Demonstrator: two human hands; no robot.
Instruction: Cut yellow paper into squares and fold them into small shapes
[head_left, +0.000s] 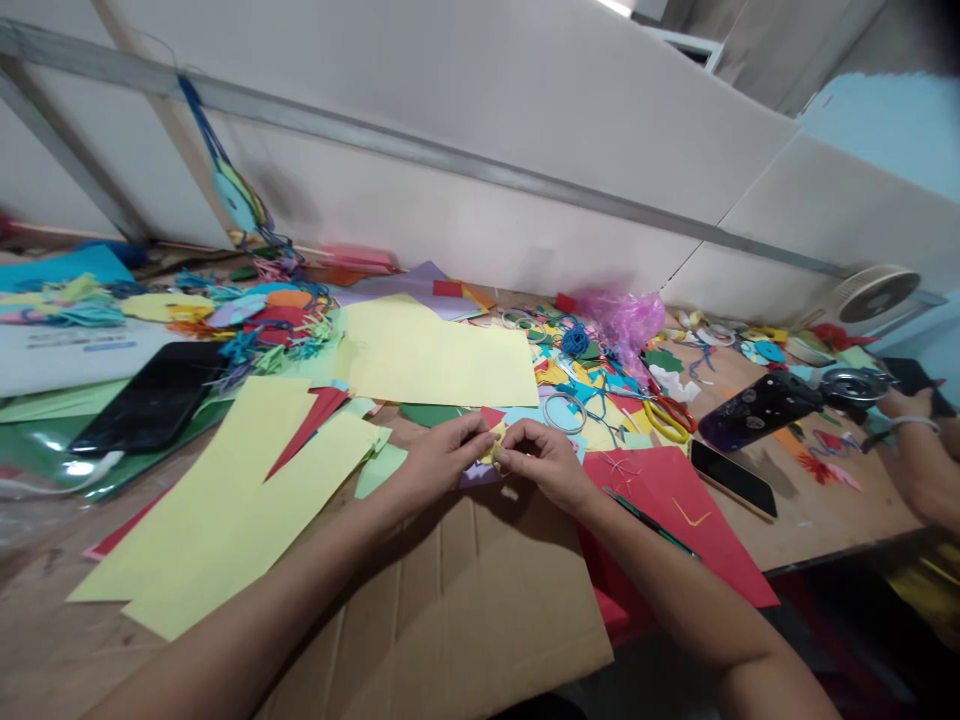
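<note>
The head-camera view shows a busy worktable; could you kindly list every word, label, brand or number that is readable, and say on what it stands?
No text can be read.
Flat white sheet at the left, beside the black rectangular phone: grey print and a small blue strip, too blurred to read.
Dark cylindrical bottle at the right: pale roundish marks, too small to make out.
</note>
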